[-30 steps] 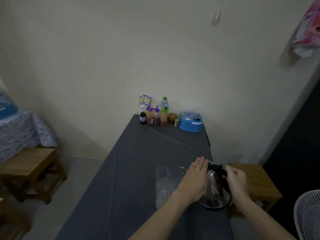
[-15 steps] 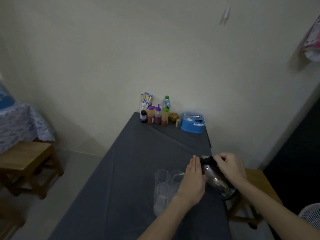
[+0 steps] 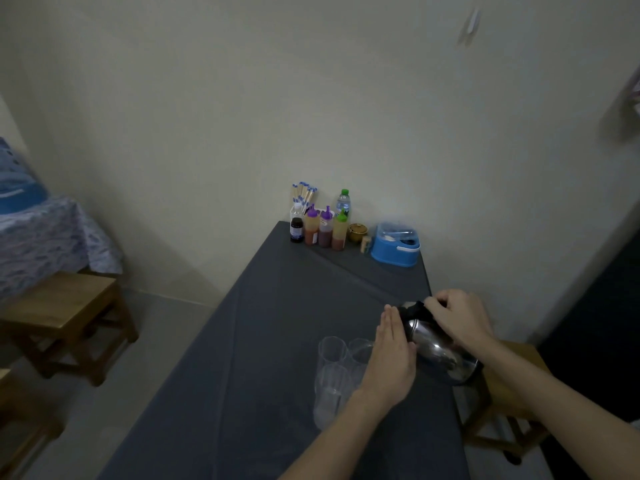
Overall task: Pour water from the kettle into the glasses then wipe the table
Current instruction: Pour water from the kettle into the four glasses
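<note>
Right hand is gripping the kettle, tilting it toward the glasses at the near surface; left hand, flat and open, is steadying its side. Pouring seemingly just beginning; wiping not yet done.

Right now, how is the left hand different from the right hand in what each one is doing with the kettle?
The left hand is flat, its fingers straight and together, pressed against the side of the kettle. The right hand is curled, its fingers wrapped around the black top. The left hand sits between the kettle and the glasses; the right hand is on the far side from them. Both touch the tilted kettle.
</note>
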